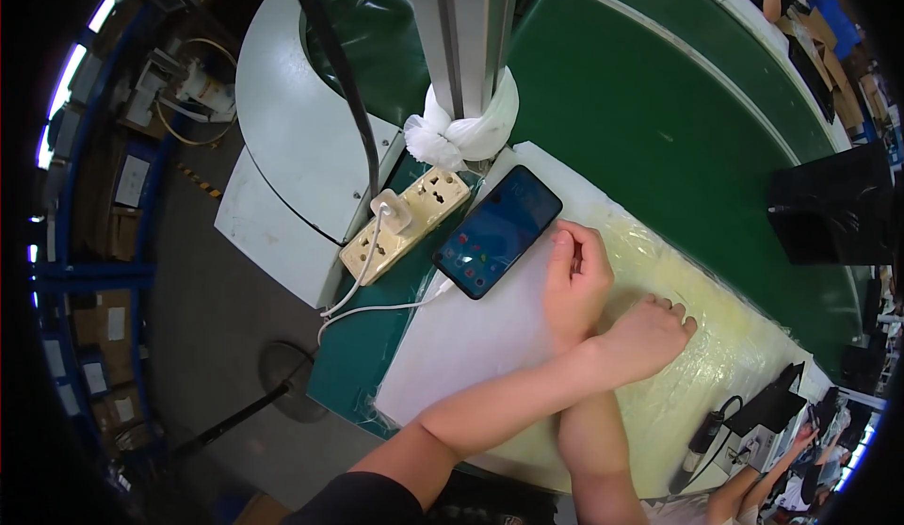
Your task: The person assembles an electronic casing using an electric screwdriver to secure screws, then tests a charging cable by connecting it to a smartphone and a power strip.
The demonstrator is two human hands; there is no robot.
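My forearms cross over the work surface, the left lying over the right. My left hand rests to the right, back upward, its fingers curled in and no object showing in them. Farther up is my right hand, loosely closed with the thumb beside the bent forefinger and nothing between them. Just left of its fingertips lies a dark smartphone, screen up and dimly lit with icons. My right hand looks close to the phone's edge but apart from it. A white charging cable runs into the phone's lower end.
A cream power strip with a white charger plugged in sits left of the phone. Behind it a metal post has white plastic tied round its base. A green conveyor belt curves past. Other people work at the far right.
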